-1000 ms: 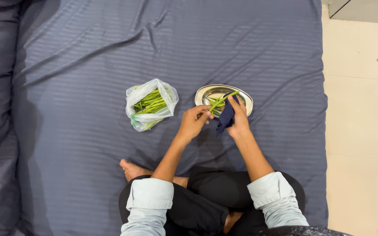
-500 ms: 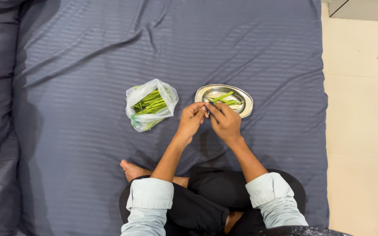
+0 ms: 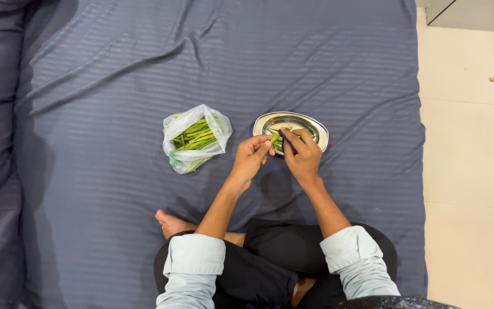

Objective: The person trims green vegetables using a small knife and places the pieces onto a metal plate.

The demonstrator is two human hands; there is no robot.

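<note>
Two hands meet at the near rim of a steel tray point(image 3: 318, 130) on a blue striped sheet point(image 3: 115, 86). The left hand point(image 3: 251, 157), fingers curled, pinches the end of a green bean point(image 3: 274, 139) just off the tray's near-left edge. The right hand point(image 3: 301, 154) is closed around a dark blue tool point(image 3: 287, 141), thumb pressed on top, its tip resting against the same bean; whether it is a knife or a peeler cannot be told. More cut beans point(image 3: 284, 133) lie in the tray, partly hidden behind the right hand. Left of the tray, a little apart from it, sits a clear plastic bag point(image 3: 195, 137), open at the top and full of whole beans. Nearer than the tray, the person sits cross-legged in black trousers point(image 3: 281, 257), pale sleeves point(image 3: 192, 260) rolled at the forearms and one bare foot point(image 3: 168, 222) showing. Right of the tray, past the sheet's edge, runs a cream tiled floor point(image 3: 464, 143).
</note>
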